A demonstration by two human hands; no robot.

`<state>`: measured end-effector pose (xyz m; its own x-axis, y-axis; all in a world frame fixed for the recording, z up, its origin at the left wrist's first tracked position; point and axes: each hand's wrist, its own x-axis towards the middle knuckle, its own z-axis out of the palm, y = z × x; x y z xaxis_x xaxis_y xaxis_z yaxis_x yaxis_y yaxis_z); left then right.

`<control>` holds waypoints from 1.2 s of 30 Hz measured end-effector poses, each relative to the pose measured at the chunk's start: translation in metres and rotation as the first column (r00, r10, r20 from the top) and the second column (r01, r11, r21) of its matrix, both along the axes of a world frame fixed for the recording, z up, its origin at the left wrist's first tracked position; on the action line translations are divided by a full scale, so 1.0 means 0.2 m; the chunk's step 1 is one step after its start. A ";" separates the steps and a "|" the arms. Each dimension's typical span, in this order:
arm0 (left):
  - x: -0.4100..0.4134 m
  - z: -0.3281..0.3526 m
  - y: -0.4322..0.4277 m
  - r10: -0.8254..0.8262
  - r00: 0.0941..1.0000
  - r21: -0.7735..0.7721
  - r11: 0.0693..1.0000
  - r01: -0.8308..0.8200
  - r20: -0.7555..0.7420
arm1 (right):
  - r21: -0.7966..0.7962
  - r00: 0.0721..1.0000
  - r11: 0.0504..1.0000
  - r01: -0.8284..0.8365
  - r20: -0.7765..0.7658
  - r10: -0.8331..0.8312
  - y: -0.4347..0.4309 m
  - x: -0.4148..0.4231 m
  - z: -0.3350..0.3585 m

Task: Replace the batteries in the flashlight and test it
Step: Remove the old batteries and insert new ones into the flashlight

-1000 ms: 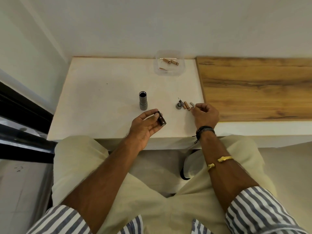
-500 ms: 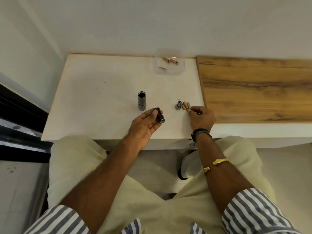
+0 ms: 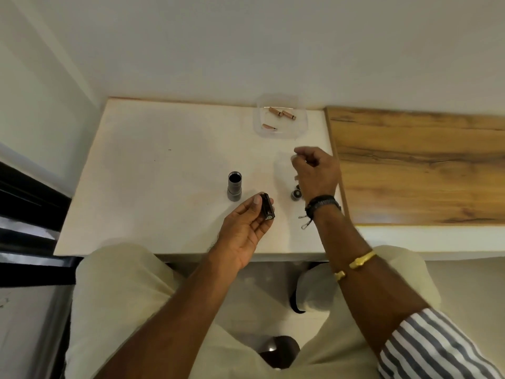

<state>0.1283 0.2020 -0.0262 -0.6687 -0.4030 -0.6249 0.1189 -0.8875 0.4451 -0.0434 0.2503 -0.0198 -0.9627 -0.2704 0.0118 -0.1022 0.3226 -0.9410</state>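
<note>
- White bench [image 3: 164, 173]: pale top set against a wall, with a wooden panel [image 3: 410, 160] joining its right edge.
- Grey flashlight body [image 3: 234, 186]: stands upright near the middle of the bench, open end up, untouched.
- Black battery holder [image 3: 267, 206]: short cylinder pinched between the thumb and fingers of the left hand [image 3: 246, 228], held palm-up over the bench's near half, just right of the flashlight body.
- Small round end cap [image 3: 296, 194]: lies by the right edge, partly hidden under the right wrist.
- Right hand [image 3: 317, 170]: raised over the right edge, fingers curled and blurred; I cannot tell whether it holds anything. Dark wristband [image 3: 322, 203] and gold bangle [image 3: 360, 261] on that arm.
- Clear container [image 3: 258, 127]: at the far edge near the right corner, holding three copper batteries [image 3: 274, 111].
</note>
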 end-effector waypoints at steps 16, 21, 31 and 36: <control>-0.02 -0.05 -0.04 -0.018 1.000 0.054 0.998 0.017 0.023 | 0.766 0.918 0.615 -0.189 -0.085 0.388 -0.68 -0.52 0.05; -0.02 -0.04 -0.04 -0.017 1.000 0.048 0.999 0.016 0.014 | 0.790 0.901 0.568 -0.232 -0.045 0.431 -0.69 -0.51 0.05; -0.01 0.00 -0.02 -0.034 0.999 -0.033 0.999 0.035 0.018 | 0.476 0.930 0.844 -0.246 -0.129 0.344 -0.45 -0.32 0.20; 0.01 0.03 -0.02 -0.022 1.000 -0.062 0.998 0.022 0.001 | 0.325 0.947 0.899 -0.294 -0.027 0.320 -0.14 -0.07 0.27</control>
<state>0.1310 0.1979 -0.0207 -0.6779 -0.4263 -0.5989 0.0996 -0.8604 0.4998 -0.0566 0.2214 0.0348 -0.8308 -0.5542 -0.0509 -0.3121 0.5397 -0.7819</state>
